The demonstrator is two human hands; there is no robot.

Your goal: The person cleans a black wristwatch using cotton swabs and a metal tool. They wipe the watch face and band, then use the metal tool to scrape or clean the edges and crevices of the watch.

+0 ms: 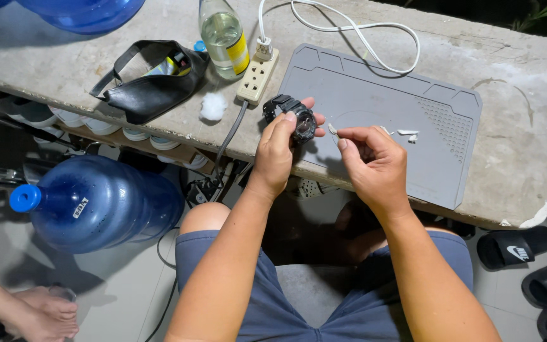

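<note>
One bottle point(224, 37) part-full, clear liquid, left hand point(278, 152) gripping watch point(294, 117)

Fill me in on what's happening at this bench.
A seated person works over a grey mat on a concrete bench. The left hand holds a black wristwatch by its case. The right hand pinches a small whitish swab close to the watch. A cotton ball, power strip and bottle sit nearby.

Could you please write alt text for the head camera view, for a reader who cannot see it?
A seated person's left hand holds a black wristwatch while the right hand brings a small white swab to it, above a grey work mat on a concrete bench.
</note>
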